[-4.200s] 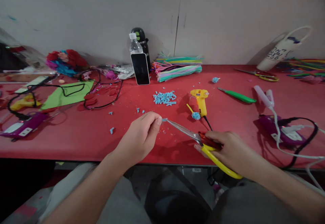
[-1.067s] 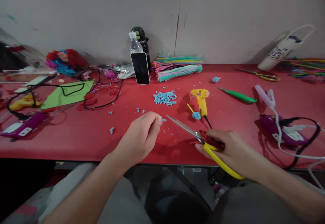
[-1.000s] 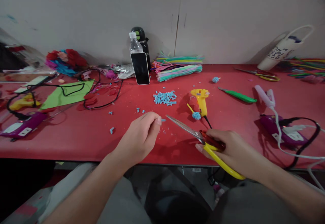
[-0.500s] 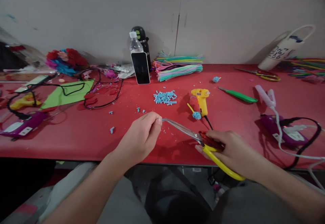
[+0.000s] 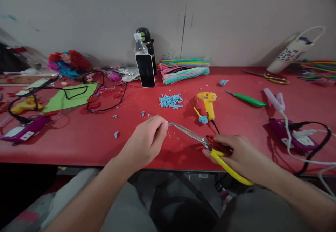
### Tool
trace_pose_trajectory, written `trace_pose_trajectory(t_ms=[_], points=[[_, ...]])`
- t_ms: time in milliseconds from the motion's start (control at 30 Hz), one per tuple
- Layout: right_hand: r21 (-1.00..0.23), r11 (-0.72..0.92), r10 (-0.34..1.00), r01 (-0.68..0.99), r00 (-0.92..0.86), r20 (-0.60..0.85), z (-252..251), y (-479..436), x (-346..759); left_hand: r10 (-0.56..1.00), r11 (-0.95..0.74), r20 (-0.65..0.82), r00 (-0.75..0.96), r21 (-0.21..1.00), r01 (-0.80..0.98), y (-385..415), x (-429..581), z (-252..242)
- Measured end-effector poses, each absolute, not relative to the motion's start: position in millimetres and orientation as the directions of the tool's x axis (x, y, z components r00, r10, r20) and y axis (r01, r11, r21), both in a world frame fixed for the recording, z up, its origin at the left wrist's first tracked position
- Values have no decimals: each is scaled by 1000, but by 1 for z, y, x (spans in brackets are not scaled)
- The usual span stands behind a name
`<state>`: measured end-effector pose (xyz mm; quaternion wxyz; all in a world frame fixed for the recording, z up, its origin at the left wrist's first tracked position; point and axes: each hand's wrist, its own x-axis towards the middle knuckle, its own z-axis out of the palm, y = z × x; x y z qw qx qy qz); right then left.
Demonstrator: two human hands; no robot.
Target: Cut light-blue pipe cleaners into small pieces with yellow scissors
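My left hand (image 5: 147, 142) pinches a thin blue pipe cleaner (image 5: 169, 124); only a short end sticks out past the thumb and fingertip. My right hand (image 5: 238, 155) is wrapped round the handles of yellow-and-red scissors (image 5: 190, 134), whose blade tips meet the blue end. Beyond the hands lies a pile of short blue pipe cleaner pieces (image 5: 170, 101) on the red table (image 5: 168, 158). Farther right, a yellow hot glue gun (image 5: 208, 104) rests beside a small blue ball on a yellow stick (image 5: 203, 119).
At the back lie bundled pipe cleaners (image 5: 186, 71), beside a phone (image 5: 146, 70) propped against a bottle. A green-handled knife (image 5: 248, 99), a pink hair-iron-like tool (image 5: 274, 100) and a purple power strip (image 5: 294, 137) are on the right. Green paper (image 5: 69, 97) and cables lie left.
The scissor tips and the left fingertips have shifted very slightly to the right. My left hand keeps its pinch and my right hand its hold on the scissors.
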<state>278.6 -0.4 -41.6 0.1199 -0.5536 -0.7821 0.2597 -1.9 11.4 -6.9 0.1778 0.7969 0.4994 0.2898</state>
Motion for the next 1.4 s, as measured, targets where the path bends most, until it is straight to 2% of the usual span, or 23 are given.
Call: trace_pose_trajectory(t_ms=[500, 867, 1200, 1400], points=[[-499, 228, 939, 836, -325, -115, -48, 0, 281, 904, -426, 265, 334, 590, 685, 11, -2, -7], [-565, 213, 922, 797, -356, -154, -44, -1, 280, 903, -430, 261, 343, 586, 687, 11, -3, -8], [-500, 188, 950, 846, -287, -128, -51, 1, 284, 900, -436, 268, 344, 584, 685, 12, -2, -8], [-535, 198, 945, 821, -305, -117, -42, 1, 278, 900, -436, 276, 337, 594, 676, 12, -3, -8]])
